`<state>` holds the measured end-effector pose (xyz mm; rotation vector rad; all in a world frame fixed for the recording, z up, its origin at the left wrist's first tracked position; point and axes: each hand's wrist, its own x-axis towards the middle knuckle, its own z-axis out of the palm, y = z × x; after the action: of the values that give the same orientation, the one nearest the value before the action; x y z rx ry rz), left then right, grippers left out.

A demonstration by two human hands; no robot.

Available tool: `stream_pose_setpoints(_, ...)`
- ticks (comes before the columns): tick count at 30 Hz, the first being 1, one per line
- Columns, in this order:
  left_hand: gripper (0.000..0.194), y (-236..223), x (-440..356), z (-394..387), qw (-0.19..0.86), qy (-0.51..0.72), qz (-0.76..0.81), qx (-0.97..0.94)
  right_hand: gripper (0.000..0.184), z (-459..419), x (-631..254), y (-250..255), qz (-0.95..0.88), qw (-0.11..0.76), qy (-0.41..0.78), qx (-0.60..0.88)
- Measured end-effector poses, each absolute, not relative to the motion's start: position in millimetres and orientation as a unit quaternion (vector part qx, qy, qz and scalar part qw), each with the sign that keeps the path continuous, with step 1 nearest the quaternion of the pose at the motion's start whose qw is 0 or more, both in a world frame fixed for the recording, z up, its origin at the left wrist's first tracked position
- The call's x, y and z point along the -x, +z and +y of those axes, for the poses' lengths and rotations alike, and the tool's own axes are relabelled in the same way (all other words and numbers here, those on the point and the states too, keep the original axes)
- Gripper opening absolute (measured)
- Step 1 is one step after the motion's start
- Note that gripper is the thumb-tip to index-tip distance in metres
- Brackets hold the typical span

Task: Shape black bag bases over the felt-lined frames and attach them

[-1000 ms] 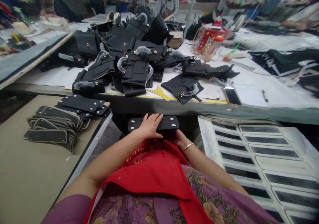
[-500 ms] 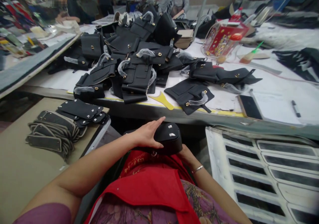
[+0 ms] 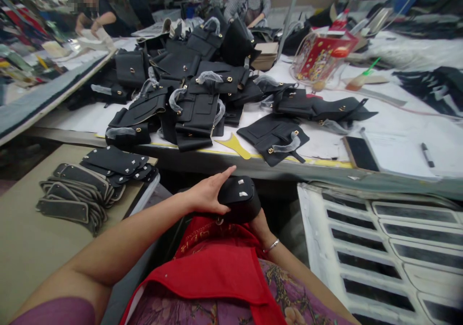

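Observation:
Just above my lap, a black handbag (image 3: 243, 205) is held with its base turned up; two small white-covered studs show on that base. My left hand (image 3: 207, 193) grips it from the left, thumb on the near side and fingers stretched along the far side. At its right end, my right hand (image 3: 259, 223) supports the bag from the near side and below; most of those fingers are hidden behind it. On the board to my left lie black base panels (image 3: 112, 161) with white-covered studs, beside a stack of grey-edged oval panels (image 3: 74, 192).
Black handbags (image 3: 195, 108) with wrapped handles are heaped on the workbench (image 3: 227, 168). A yellow scraper (image 3: 235, 145), a phone (image 3: 360, 153) and a marker (image 3: 427, 155) lie near its front edge. At right stands a rack of black strips (image 3: 361, 252). Two people work beyond.
Both hands and the bag have shifted slightly left and toward me, with the grip about the same. The person at the far left has moved their arms.

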<state>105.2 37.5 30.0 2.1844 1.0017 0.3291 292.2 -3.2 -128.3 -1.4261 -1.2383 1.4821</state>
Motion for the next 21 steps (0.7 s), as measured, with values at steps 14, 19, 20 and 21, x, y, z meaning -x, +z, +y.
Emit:
stream_pose_setpoints(14,0.082,6.9,35.3,22.4,0.441,0.55,0.526,-0.476,0.034,-11.5,-334.7,-38.1,-0.501,0.412,0.453,0.612)
stream_pose_setpoints(19,0.07,-22.4,46.8,-28.9,0.37,0.593,0.599,-0.391,0.055,24.6,-194.3,14.3,-0.724,0.294,0.416,0.465)
stream_pose_setpoints(20,0.069,-20.3,46.5,-40.4,0.353,0.607,0.602,-0.381,0.063,25.9,-165.8,19.2,-0.739,0.23,0.442,0.453)
stream_pose_setpoints(21,0.068,-15.6,47.4,-52.7,0.333,0.619,0.605,-0.374,0.072,24.2,-140.4,22.7,-0.74,0.18,0.461,0.456)
